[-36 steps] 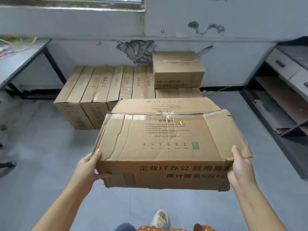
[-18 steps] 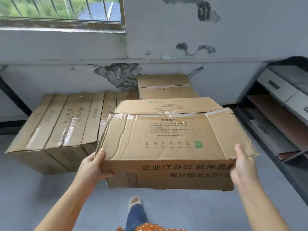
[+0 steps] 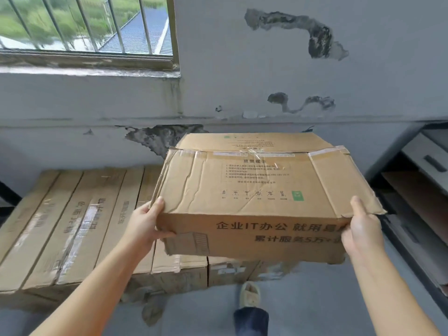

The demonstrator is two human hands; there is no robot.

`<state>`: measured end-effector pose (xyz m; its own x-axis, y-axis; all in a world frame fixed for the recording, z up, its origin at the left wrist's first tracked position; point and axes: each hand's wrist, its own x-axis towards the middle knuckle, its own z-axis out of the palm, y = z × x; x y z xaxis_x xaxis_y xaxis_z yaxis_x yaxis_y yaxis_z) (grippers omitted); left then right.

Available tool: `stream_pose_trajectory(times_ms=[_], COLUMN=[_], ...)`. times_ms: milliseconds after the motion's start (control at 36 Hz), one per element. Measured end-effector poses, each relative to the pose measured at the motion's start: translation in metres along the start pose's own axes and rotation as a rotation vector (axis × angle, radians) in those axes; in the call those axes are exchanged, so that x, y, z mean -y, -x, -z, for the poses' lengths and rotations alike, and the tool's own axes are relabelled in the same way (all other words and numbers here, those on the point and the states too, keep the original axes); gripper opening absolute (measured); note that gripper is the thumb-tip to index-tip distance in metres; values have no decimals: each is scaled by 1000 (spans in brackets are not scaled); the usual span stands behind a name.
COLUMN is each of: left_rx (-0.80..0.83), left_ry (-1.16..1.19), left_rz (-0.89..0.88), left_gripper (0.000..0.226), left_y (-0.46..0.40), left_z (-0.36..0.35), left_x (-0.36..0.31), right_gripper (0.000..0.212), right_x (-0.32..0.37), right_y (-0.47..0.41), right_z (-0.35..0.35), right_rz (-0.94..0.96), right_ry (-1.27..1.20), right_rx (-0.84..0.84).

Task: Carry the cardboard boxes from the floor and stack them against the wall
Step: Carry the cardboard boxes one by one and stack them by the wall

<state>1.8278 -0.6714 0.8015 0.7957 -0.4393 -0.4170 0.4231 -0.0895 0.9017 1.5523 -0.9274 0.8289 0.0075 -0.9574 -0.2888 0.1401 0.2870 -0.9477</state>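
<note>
I hold a creased brown cardboard box point(image 3: 254, 190) with printed dark text and torn taped flaps, raised in front of me. My left hand point(image 3: 145, 223) grips its near left corner and my right hand point(image 3: 361, 229) grips its near right corner. Below and behind it a row of long cardboard boxes point(image 3: 72, 221) lies on the floor against the grey wall point(image 3: 266, 69). The carried box hangs over the right end of that row and hides whatever sits there.
A barred window point(image 3: 84, 27) is at the upper left. A grey shelf unit with drawers point(image 3: 421, 180) stands at the right. My slippered foot point(image 3: 249, 295) is on the grey floor point(image 3: 315, 299) just in front of the row.
I have stepped closer to the wall and the row of boxes. The carried box has risen in view and now covers the single box that stood on the row.
</note>
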Motion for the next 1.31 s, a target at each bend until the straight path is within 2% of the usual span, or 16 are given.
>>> stream_pose_trajectory(times_ms=[278, 389, 556, 667, 778, 1056, 1167, 1306], left_rx=[-116, -150, -253, -280, -239, -194, -214, -251], left_ry=[78, 59, 27, -5, -8, -13, 15, 25], left_rz=[-39, -34, 101, 165, 167, 163, 182, 196], left_gripper=[20, 20, 18, 19, 21, 18, 18, 20], left_y=[-119, -160, -200, -207, -209, -205, -195, -189], left_z=[-120, -149, -178, -174, -172, -168, -174, -177], left_x=[-27, -14, 9, 25, 27, 28, 40, 46], right_gripper=[16, 35, 56, 53, 47, 36, 7, 10], right_x=[39, 29, -21, -52, -46, -43, -43, -41], right_y=[-189, -248, -294, -297, -308, -307, -310, -310], right_z=[-107, -130, -145, -130, -126, -114, -109, -108], right_rz=[-24, -45, -159, -290, -329, -298, -257, -229], right_ry=[25, 96, 322, 351, 375, 368, 356, 303], right_rx=[124, 138, 94, 93, 136, 128, 135, 154])
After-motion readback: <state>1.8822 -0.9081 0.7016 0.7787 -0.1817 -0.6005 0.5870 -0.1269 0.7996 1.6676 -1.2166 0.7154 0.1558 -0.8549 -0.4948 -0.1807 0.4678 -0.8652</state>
